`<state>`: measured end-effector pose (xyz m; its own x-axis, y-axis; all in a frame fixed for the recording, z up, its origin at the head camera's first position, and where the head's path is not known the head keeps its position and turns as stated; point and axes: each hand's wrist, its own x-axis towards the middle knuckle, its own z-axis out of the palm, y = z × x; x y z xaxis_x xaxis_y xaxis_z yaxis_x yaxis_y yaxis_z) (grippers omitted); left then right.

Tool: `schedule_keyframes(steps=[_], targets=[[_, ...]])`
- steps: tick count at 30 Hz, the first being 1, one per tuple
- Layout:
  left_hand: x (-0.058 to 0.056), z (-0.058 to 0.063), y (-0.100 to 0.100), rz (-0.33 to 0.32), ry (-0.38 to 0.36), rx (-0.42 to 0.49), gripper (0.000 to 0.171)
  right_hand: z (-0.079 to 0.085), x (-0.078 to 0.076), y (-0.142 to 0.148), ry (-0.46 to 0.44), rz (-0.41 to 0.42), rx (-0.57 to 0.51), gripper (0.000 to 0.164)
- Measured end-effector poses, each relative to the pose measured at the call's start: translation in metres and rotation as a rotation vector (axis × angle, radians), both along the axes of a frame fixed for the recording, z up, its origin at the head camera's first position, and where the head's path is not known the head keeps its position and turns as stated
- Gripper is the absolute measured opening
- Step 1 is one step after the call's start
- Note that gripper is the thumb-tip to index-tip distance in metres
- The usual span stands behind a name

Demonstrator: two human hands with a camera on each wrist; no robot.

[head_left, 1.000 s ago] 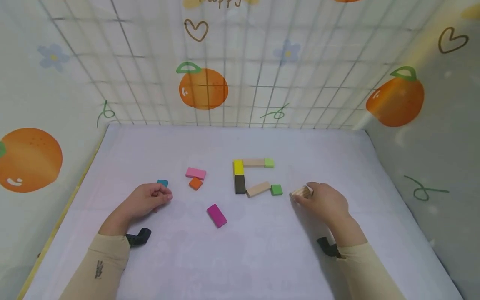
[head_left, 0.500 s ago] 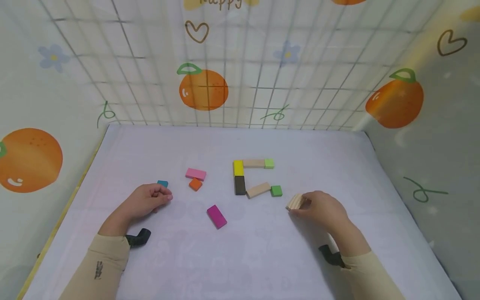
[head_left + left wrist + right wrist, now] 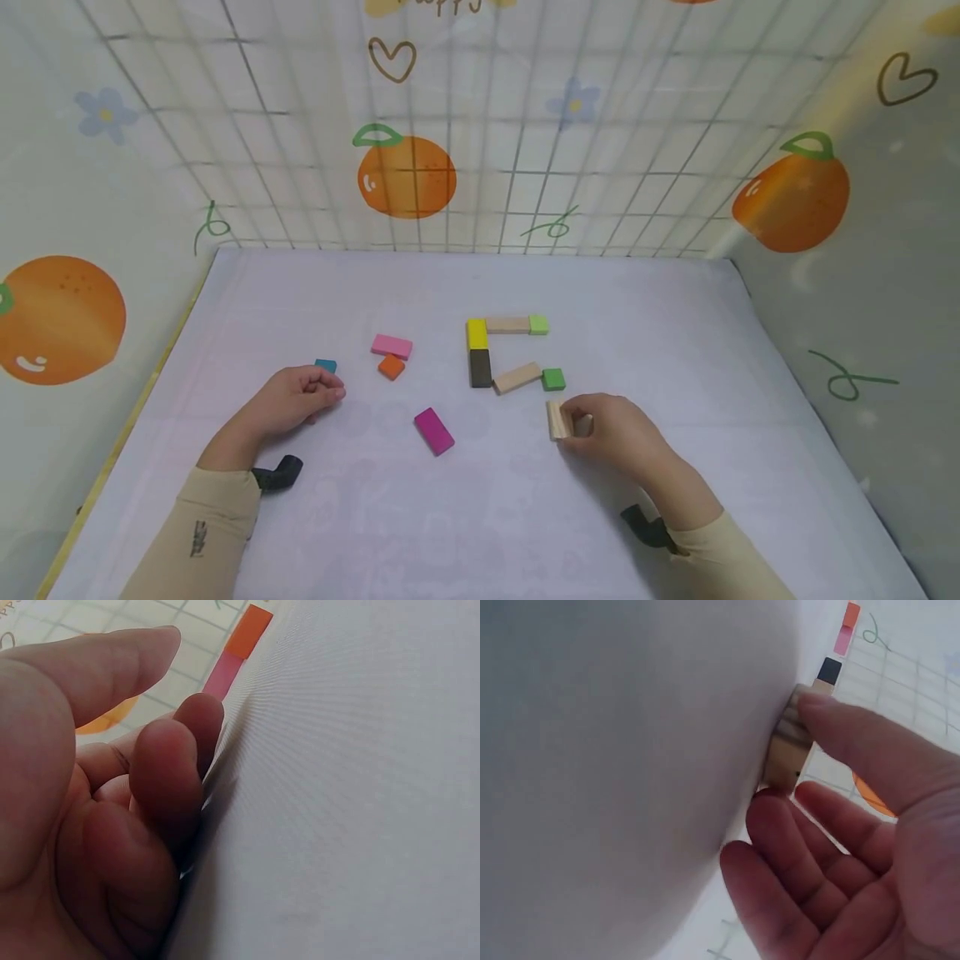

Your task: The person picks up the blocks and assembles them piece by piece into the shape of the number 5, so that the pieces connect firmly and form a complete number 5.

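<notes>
My right hand [image 3: 618, 433] pinches a bare wooden block [image 3: 558, 420] with a ridged face, between thumb and fingers, at the table surface. In the right wrist view the wooden block [image 3: 786, 761] shows below the thumb tip. Just beyond it lie a green block [image 3: 553, 379] and a tilted plain wooden block [image 3: 517, 378]. That one meets a black block [image 3: 480, 368], followed by a yellow block [image 3: 477, 333], another plain wooden block [image 3: 507, 326] and a light green block [image 3: 538, 325]. My left hand [image 3: 296, 400] rests on the table, fingers loosely curled, holding nothing, beside a partly hidden blue block [image 3: 326, 365].
A pink block [image 3: 392, 347] touches or nearly touches an orange block [image 3: 392, 367] left of the row. Nearer me lies a magenta block [image 3: 434, 431]. The white table [image 3: 480, 525] is bounded by a printed curtain over a wire grid [image 3: 517, 183] at the back.
My right hand has moved left and toward me with the ridged wooden block, turning it from slanted to nearly upright in the head view. My left hand and the other blocks have stayed put.
</notes>
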<state>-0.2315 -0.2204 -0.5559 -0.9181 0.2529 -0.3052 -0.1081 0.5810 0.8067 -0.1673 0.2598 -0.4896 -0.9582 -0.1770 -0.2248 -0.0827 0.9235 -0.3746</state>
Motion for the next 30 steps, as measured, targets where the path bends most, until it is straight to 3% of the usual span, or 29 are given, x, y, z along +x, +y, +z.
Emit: schedule_keyframes(steps=[14,21,30], targets=[[-0.0008,0.0022,-0.0003,-0.003,0.004,-0.014,0.031,-0.0001,-0.0011,-0.0059,0.081,0.022,0.053,0.031],[-0.0024,0.0004,-0.0001,-0.008,0.011,-0.014,0.032,-0.0010,-0.0022,-0.0091,0.110,0.007,0.070,0.031],[-0.0024,-0.0018,-0.0013,-0.015,0.015,-0.012,0.032,-0.0013,-0.0034,-0.0066,0.124,0.049,0.078,0.030]])
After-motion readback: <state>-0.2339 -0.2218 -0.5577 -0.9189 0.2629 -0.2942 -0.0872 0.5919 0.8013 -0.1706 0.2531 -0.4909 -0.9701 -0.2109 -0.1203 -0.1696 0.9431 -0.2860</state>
